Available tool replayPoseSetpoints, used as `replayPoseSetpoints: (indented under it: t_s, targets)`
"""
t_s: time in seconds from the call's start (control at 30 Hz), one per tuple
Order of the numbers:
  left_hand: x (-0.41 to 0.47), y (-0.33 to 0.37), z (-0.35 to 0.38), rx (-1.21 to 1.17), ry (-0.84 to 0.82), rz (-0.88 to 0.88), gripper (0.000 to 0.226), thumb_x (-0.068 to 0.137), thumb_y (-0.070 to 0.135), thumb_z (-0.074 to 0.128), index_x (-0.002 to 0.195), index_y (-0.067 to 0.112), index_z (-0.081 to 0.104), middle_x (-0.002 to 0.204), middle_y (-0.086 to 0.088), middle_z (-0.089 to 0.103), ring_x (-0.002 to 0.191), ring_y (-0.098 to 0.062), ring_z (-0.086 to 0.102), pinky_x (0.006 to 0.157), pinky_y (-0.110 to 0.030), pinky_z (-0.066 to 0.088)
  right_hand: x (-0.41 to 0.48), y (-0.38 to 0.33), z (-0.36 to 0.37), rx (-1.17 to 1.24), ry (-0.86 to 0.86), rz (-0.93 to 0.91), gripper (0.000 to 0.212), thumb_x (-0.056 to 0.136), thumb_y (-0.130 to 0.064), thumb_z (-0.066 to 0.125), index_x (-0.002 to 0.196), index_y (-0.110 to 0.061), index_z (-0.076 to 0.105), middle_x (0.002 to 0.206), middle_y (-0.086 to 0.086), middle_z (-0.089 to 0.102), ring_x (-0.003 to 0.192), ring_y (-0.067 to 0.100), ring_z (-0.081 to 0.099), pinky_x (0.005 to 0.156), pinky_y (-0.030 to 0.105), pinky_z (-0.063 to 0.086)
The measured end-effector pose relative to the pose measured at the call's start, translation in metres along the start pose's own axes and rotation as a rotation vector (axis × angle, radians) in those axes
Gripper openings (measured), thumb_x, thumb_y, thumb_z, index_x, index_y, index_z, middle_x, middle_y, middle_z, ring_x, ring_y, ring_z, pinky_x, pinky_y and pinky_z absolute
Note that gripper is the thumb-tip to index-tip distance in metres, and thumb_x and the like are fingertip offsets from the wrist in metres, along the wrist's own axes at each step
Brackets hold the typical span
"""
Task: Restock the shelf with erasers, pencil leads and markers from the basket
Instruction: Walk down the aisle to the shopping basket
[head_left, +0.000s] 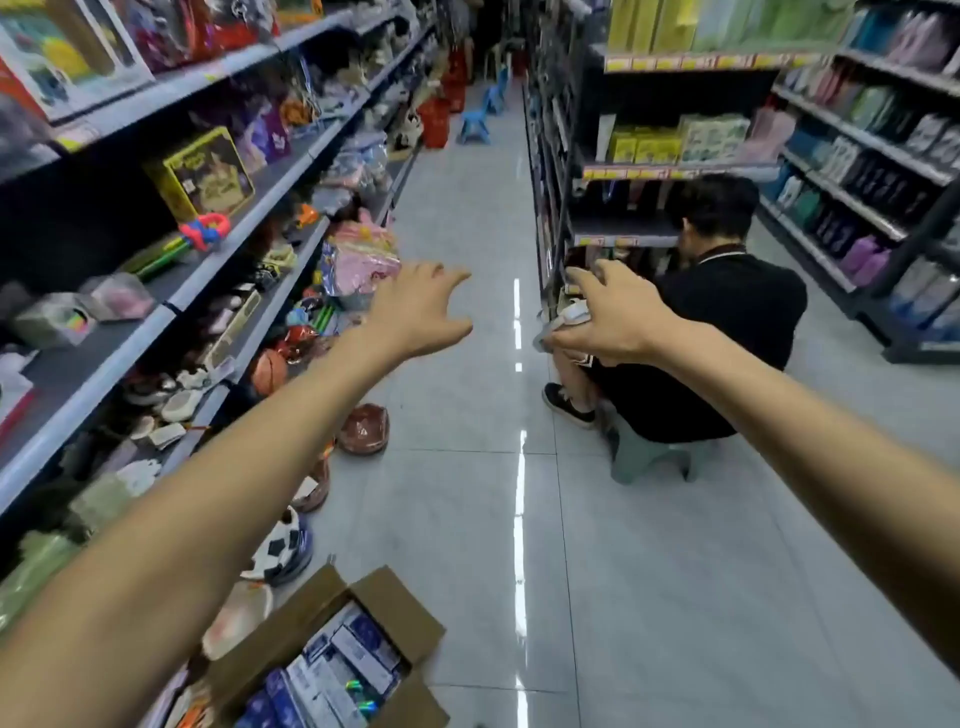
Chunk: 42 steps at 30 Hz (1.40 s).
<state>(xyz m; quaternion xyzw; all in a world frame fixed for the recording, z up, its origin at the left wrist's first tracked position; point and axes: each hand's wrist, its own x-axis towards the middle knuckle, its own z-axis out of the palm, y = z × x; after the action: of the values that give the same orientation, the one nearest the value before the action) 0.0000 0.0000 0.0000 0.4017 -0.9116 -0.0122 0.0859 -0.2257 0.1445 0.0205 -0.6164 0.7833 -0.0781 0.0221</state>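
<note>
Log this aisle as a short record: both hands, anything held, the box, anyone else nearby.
left grip: bare hand, fingers spread, holds nothing
right grip: bare hand gripping small white-grey packet
box: open brown cardboard box, floor, lower left, blue packs inside
other person: black shirt, seated on pale green plastic stool

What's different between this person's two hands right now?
The left hand is empty, while the right hand grips a small pale packet. The left hand's fingers are spread; the right hand's are curled inward. Both are stretched forward over the aisle floor.
</note>
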Motion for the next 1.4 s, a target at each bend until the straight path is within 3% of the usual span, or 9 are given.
replayPoseSetpoints:
  t_s: [0.13, 0.4, 0.63, 0.77, 1.07, 1.4]
  targets:
    - [0.04, -0.019, 0.018, 0.001, -0.01, -0.024, 0.076, 0.084, 0.058, 0.059, 0.154, 0.032, 0.042, 0.154, -0.012, 0.045, 0.142, -0.033, 0.041, 0.108, -0.052, 0.042, 0.049, 0.007, 0.02, -0.001, -0.046, -0.002, 0.102, 0.079, -0.075, 0.062, 0.157, -0.018, 0.028, 0.155, 0.02, 0.032, 0.146, 0.037, 0.027, 0.119, 0.05, 0.028]
    - [0.153, -0.069, 0.068, 0.026, -0.066, 0.004, 0.09, 0.075, 0.073, 0.039, 0.155, 0.033, 0.039, 0.159, -0.013, 0.04, 0.149, -0.035, 0.033, 0.113, -0.057, 0.038, 0.186, 0.047, 0.06, -0.002, -0.089, -0.019, 0.102, 0.079, -0.073, 0.063, 0.158, -0.019, 0.026, 0.155, 0.02, 0.031, 0.145, 0.037, 0.026, 0.12, 0.052, 0.026]
    - [0.293, -0.114, 0.098, 0.041, -0.043, -0.056, 0.081, 0.08, 0.071, 0.047, 0.153, 0.035, 0.042, 0.159, -0.009, 0.041, 0.148, -0.029, 0.035, 0.116, -0.055, 0.037, 0.339, 0.098, 0.087, -0.029, -0.124, -0.073, 0.103, 0.081, -0.074, 0.06, 0.161, -0.022, 0.021, 0.164, 0.019, 0.018, 0.153, 0.038, 0.009, 0.124, 0.055, 0.014]
    - [0.362, -0.14, 0.107, 0.032, -0.023, -0.095, 0.075, 0.084, 0.067, 0.055, 0.151, 0.032, 0.045, 0.156, -0.009, 0.044, 0.145, -0.03, 0.039, 0.114, -0.051, 0.039, 0.418, 0.113, 0.088, -0.025, -0.133, -0.11, 0.102, 0.082, -0.074, 0.06, 0.16, -0.021, 0.023, 0.162, 0.019, 0.022, 0.151, 0.037, 0.015, 0.123, 0.053, 0.017]
    - [0.487, -0.217, 0.135, 0.034, -0.047, -0.133, 0.082, 0.079, 0.073, 0.039, 0.153, 0.038, 0.039, 0.152, -0.012, 0.048, 0.141, -0.033, 0.042, 0.11, -0.052, 0.042, 0.589, 0.122, 0.108, -0.018, -0.174, -0.147, 0.101, 0.082, -0.074, 0.06, 0.16, -0.022, 0.022, 0.162, 0.021, 0.02, 0.151, 0.039, 0.015, 0.124, 0.053, 0.016]
    - [0.644, -0.359, 0.19, 0.008, -0.055, -0.16, 0.081, 0.08, 0.072, 0.041, 0.15, 0.033, 0.044, 0.15, -0.012, 0.049, 0.14, -0.033, 0.043, 0.11, -0.049, 0.04, 0.816, 0.094, 0.153, -0.042, -0.235, -0.141, 0.101, 0.084, -0.074, 0.059, 0.16, -0.021, 0.02, 0.165, 0.021, 0.014, 0.154, 0.037, 0.008, 0.125, 0.052, 0.012]
